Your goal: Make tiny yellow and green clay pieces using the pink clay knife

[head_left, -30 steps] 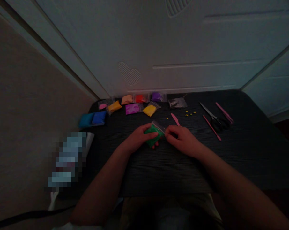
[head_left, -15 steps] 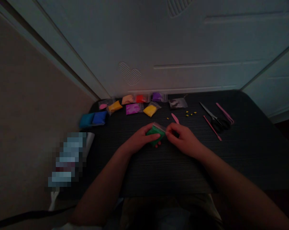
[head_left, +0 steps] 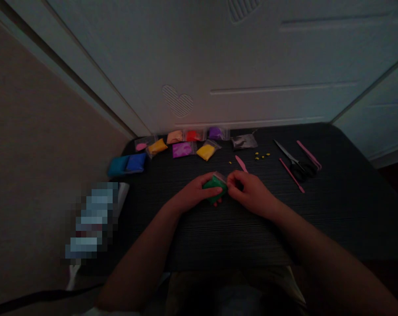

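In the head view, a clear zip bag of green clay (head_left: 215,185) is held above the dark table. My left hand (head_left: 199,188) is closed around it, thumb across the front and fingertips showing below. The fingers of my right hand (head_left: 247,188) are pinched at the bag's upper right edge; whether they grip the seal or a bit of clay is too small to tell. Just beyond my right hand lies a pink plastic knife (head_left: 240,163), partly hidden by it. A tiny yellow piece (head_left: 230,163) rests to the knife's left.
Clay bags lie along the back: yellow (head_left: 206,152), magenta (head_left: 182,149), purple (head_left: 215,133), red (head_left: 192,135), and blue (head_left: 136,163) at left. Several small yellow-green bits (head_left: 257,153) sit near scissors (head_left: 289,157) and pink tools (head_left: 291,175) at right. A blurred-out object (head_left: 96,215) lies left.
The green bag has tilted slightly and its top edge sits a little lower. Both hands stay nearly in place, my right fingers still at the bag's edge.
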`<action>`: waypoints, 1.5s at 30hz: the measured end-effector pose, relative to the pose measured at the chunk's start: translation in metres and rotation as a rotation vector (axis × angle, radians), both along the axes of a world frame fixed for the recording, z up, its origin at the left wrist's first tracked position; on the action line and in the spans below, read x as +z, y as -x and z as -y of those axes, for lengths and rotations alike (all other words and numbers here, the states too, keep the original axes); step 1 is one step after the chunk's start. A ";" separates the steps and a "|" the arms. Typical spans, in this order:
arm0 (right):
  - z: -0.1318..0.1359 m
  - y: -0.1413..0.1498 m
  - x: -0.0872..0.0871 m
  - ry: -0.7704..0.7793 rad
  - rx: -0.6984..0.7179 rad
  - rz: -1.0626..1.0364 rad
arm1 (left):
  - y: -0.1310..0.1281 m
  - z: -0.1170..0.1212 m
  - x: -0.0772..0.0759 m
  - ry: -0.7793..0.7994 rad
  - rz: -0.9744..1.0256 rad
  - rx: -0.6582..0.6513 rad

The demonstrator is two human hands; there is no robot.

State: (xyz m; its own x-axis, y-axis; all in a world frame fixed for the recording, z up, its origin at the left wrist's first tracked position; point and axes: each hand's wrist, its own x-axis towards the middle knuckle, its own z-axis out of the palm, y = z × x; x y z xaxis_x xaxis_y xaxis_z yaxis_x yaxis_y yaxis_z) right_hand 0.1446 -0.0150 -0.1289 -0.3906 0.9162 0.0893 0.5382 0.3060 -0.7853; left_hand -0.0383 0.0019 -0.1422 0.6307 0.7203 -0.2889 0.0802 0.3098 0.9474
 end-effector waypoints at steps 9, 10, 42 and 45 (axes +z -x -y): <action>0.002 0.000 0.000 -0.033 0.015 -0.029 | 0.000 0.000 0.000 0.017 -0.002 -0.053; 0.002 0.000 0.000 -0.027 0.020 -0.031 | 0.000 0.000 -0.001 0.021 -0.013 -0.064; -0.009 -0.010 -0.005 0.058 -0.156 -0.288 | 0.000 -0.008 -0.001 -0.156 -0.129 0.245; -0.009 -0.010 -0.005 0.086 -0.182 -0.328 | 0.002 -0.008 -0.001 -0.155 -0.141 0.230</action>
State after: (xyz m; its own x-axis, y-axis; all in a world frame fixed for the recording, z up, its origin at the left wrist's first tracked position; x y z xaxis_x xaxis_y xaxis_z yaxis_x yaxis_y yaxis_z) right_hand 0.1545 -0.0056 -0.1340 -0.1839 0.9776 0.1023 0.2936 0.1540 -0.9434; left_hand -0.0398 0.0096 -0.1435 0.4075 0.8818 -0.2376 0.1583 0.1881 0.9693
